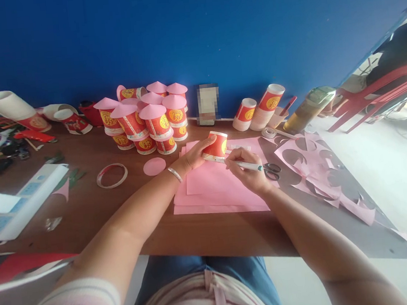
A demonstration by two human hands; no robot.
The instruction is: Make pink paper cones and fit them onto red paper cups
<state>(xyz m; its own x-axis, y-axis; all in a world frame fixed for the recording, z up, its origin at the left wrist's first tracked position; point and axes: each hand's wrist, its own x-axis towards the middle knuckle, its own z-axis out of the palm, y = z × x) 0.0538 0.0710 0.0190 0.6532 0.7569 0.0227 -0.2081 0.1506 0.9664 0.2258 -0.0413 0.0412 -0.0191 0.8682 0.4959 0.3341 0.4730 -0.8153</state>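
Observation:
My left hand (197,154) is wrapped round the side of a red paper cup (216,145) that has a yellow emblem and a white lower band. A white pen (247,165) with a green end sits in the closed fingers of my right hand (250,171), close to the cup's lower edge. My hand hides the pen's tip, so contact with the cup cannot be made out. Beneath both hands lies a stack of pink paper sheets (213,182). Black-handled scissors (273,171) rest at the right side of the stack, beside my right hand.
Several red cups with pink paper cones (155,123) stand stacked at the back left. A pink paper disc (154,166), a tape roll (112,175) and a white power strip (24,201) lie leftward. Pink paper scraps (320,170) cover the right side, before stacked cups (268,107) and a bottle (309,108).

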